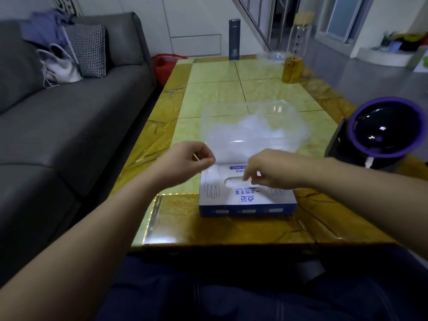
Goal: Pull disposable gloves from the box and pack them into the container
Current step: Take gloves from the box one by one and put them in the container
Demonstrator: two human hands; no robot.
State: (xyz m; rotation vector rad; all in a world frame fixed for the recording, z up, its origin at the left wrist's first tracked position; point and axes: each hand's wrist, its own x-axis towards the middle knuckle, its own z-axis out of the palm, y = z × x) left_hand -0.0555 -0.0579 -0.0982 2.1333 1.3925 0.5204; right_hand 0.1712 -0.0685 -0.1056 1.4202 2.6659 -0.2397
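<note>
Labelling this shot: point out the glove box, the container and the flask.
glove box (246, 198), head view, printed top face.
container (281, 104), head view, far rim.
flask (234, 39), head view, mid body.

Grey sofa (69, 117) left, marble-pattern table (231, 89), staircase (266, 22) behind.

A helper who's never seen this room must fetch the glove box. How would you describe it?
Find the yellow-green table beside the grey sofa. By its near edge lies a flat white-and-blue cardboard box, before the clear plastic container. Only it bears printed hand outlines and a top slot.
</note>
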